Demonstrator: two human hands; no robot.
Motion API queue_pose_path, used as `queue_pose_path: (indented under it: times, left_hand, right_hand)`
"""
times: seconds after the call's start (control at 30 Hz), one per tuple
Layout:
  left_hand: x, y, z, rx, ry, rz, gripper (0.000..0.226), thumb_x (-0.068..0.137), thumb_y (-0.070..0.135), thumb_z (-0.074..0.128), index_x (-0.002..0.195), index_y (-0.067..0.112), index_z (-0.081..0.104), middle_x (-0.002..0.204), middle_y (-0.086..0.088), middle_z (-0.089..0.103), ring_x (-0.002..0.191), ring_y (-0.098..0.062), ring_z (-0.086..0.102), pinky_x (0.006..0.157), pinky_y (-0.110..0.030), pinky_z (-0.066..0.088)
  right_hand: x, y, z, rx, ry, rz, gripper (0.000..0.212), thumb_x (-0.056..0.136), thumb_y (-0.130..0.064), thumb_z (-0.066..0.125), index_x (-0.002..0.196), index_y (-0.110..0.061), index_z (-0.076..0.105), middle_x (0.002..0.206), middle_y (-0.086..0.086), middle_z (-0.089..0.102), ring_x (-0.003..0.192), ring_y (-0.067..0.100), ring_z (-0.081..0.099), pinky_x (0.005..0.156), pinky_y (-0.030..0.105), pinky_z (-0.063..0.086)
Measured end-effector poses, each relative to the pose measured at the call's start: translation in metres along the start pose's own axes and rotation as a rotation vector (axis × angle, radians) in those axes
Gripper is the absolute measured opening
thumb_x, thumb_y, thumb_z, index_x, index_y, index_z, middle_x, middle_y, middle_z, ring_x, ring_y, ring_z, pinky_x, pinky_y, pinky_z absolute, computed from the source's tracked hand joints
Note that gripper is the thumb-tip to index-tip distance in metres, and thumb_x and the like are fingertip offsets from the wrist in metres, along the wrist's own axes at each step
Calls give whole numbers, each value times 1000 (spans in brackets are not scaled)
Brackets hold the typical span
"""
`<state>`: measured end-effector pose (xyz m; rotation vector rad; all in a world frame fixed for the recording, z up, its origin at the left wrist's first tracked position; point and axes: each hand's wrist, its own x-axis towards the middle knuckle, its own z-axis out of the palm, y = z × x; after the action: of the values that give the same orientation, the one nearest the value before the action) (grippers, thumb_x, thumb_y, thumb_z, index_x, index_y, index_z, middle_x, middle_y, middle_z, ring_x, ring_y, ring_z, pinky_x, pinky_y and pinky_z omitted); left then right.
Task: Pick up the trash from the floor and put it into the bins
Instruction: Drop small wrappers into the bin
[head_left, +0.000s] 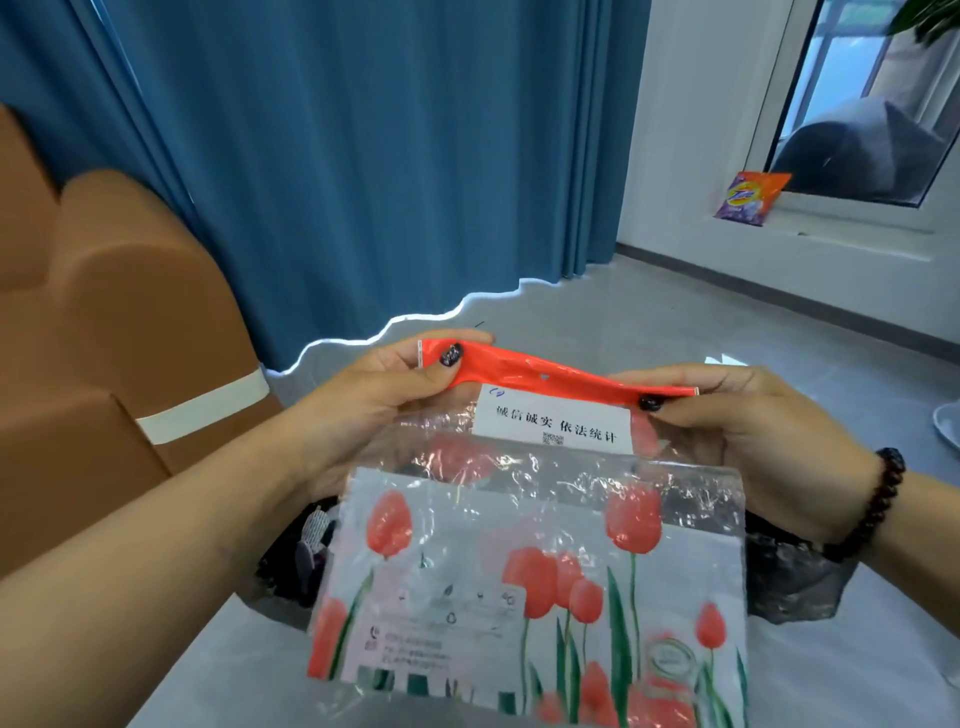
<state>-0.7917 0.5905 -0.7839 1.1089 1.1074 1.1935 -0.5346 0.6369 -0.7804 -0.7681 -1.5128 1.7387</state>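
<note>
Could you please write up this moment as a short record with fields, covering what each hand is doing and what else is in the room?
held item: clear plastic bag printed with red tulips, with a red strip along its top
left hand: pinches the strip's left end
right hand: pinches the strip's right end; bead bracelet on the wrist
below the bag: black bin liner, partly hidden
left side: brown sofa
background: blue curtain; orange-and-purple packet on the window ledge
</note>
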Motion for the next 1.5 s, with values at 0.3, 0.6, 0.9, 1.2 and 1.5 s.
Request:
queue_pose_path:
  times: [0.3,0.6,0.9,1.2,1.5]
  left_hand:
    - [-1,-6,-1,158,-71,-16,31,75,-11,57,71,12,77,97,-23,72,83,-26,69,80,-33,57]
    - [-6,-3,7,398,26,39,33,69,35,84,96,24,68,98,-30,69,94,-58,60,86,-69,43]
    - [-7,3,11,270,101,46,24,91,19,59,112,8,63,83,-21,68,66,-23,68,54,-25,56]
    - [-9,5,15,88,81,67,26,86,-2,55,106,2,70,89,-14,73,70,-20,72,62,-25,58]
    - [-11,4,12,253,175,103,26,79,2,69,105,8,69,86,-14,72,69,-19,71,67,-30,60]
  right_hand:
    - [-1,2,2,-222,110,-19,12,67,-6,71,79,-7,76,75,12,74,61,16,69,53,22,56]
    - [2,5,1,-330,228,-91,11,81,1,65,86,-7,71,63,13,70,51,16,66,49,22,55]
    - [1,6,0,-49,146,-130,19,58,-7,71,76,-11,78,82,10,75,68,16,70,61,19,55]
    - [5,1,-5,34,216,-137,39,77,16,41,67,0,75,71,14,72,62,15,67,58,19,55]
    - [5,5,-6,-371,243,-71,27,72,0,74,94,-15,73,88,2,76,79,13,70,77,19,55]
